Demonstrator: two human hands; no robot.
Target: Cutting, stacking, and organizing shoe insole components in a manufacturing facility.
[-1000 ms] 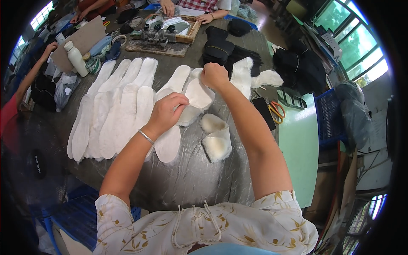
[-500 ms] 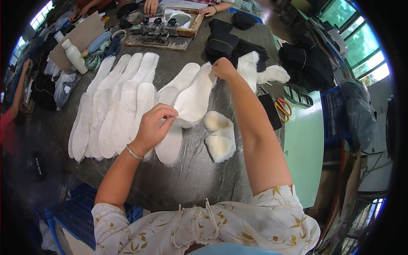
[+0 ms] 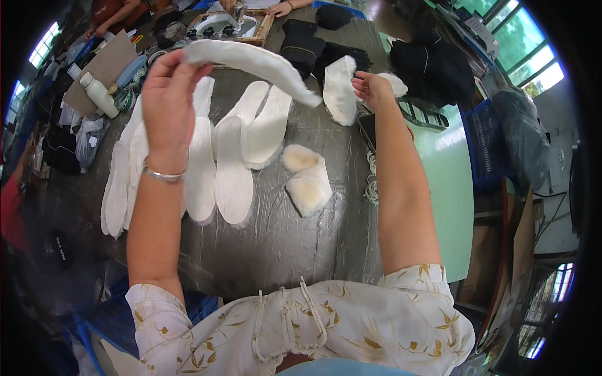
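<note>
My left hand pinches one end of a white fleecy insole, which arches in the air above the table. My right hand has its fingers apart, its fingertips beside another white fleecy insole; whether they touch it cannot be made out. Part of a further white fleecy piece shows behind that hand. Below my raised left hand, several white insoles lie in overlapping rows, partly hidden by my forearm. A curled fleecy piece rests alone to their right.
Black stacked pieces lie at the far side, with a larger black pile at the right. A white bottle stands far left. A wooden frame lies at the back near another person's hands. A blue crate is at the right.
My left hand has lifted an insole off the row and carried it up and to the left. My right hand has let go of its far end and moved right, beside another insole.
</note>
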